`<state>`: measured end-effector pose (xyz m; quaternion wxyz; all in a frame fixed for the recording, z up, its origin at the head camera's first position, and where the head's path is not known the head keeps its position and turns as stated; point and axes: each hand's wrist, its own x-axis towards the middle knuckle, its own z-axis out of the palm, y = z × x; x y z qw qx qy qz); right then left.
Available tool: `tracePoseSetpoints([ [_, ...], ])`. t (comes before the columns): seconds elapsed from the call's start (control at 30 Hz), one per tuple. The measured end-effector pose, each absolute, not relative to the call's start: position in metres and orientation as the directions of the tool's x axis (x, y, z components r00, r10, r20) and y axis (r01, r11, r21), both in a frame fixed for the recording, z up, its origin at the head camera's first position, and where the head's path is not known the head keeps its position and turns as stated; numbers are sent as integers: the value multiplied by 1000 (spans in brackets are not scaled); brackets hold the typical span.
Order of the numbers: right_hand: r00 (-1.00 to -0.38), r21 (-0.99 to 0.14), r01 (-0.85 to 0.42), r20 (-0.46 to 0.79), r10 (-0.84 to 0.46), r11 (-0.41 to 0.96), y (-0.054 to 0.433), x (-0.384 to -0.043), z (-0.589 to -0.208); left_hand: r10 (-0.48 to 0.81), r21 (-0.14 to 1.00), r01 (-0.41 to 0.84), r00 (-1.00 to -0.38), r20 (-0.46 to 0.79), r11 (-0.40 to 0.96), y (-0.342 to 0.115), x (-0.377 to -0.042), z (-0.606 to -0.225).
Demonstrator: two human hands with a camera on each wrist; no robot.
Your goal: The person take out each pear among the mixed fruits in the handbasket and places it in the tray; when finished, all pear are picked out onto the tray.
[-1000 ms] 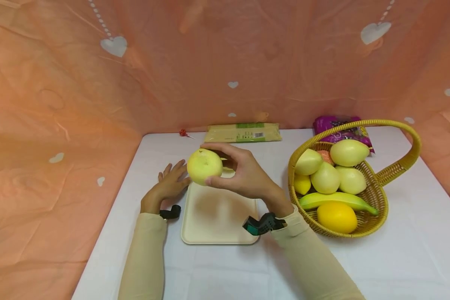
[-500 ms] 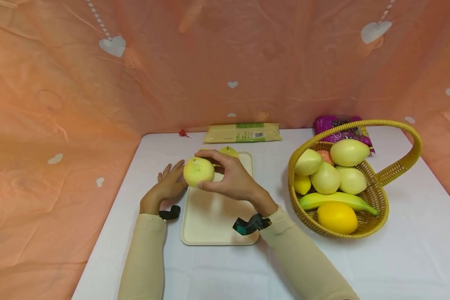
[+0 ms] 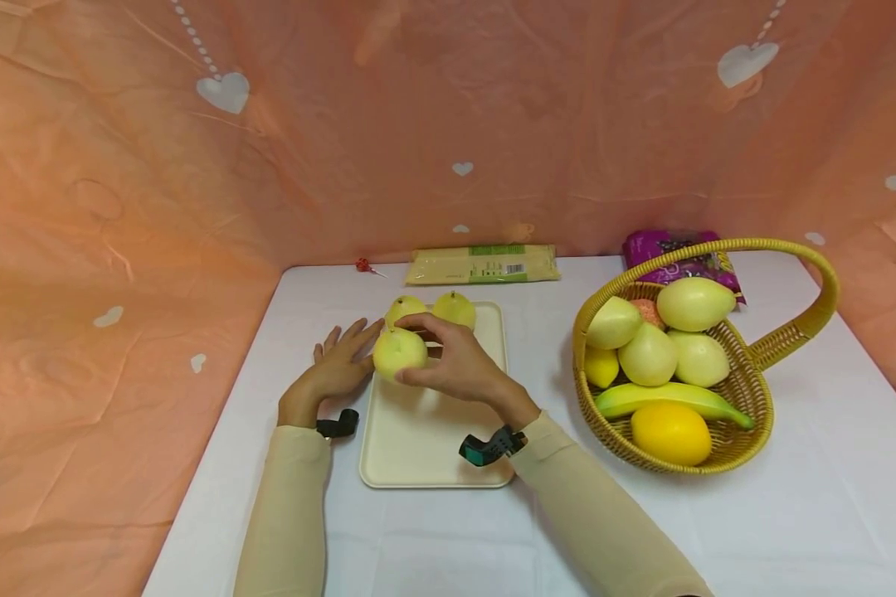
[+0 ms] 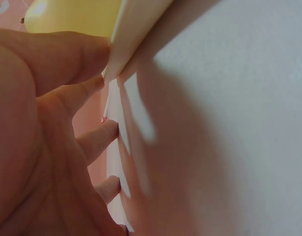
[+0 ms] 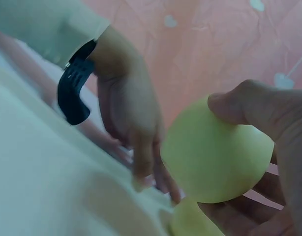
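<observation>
My left hand (image 3: 341,365), fingers spread, rests at the left edge of the tray (image 3: 436,452). Over that side a pear (image 3: 399,355), nearer me than two other pears (image 3: 454,309), is pinched in my right hand (image 3: 463,362). Rightmost stands a wicker basket (image 3: 754,394).

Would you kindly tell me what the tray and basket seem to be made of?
The tray looks like matte plastic, given its smooth, even cream surface, though that's uncertain. The basket seems wicker or a plastic imitation, slightly glossy, judging by its visible weave.
</observation>
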<state>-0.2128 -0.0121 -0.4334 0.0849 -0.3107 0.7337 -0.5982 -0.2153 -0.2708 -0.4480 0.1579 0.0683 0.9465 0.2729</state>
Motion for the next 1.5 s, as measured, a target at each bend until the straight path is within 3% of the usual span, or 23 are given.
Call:
tracePoseSetpoints([
  [0.6, -805, -920, -357, 213, -553, 165, -25, -220, -470, 222, 560, 52, -945, -240, 827, -272, -214, -446],
  [1.13, -799, -889, -414, 251, -546, 198, -28, -218, -473, 213, 535, 45, -943, -257, 844, -271, -215, -449],
  [1.5, -782, -821, -488, 262, -565, 295, -27, -218, -473, 216, 532, 53, -944, -250, 845, -271, -214, -447],
])
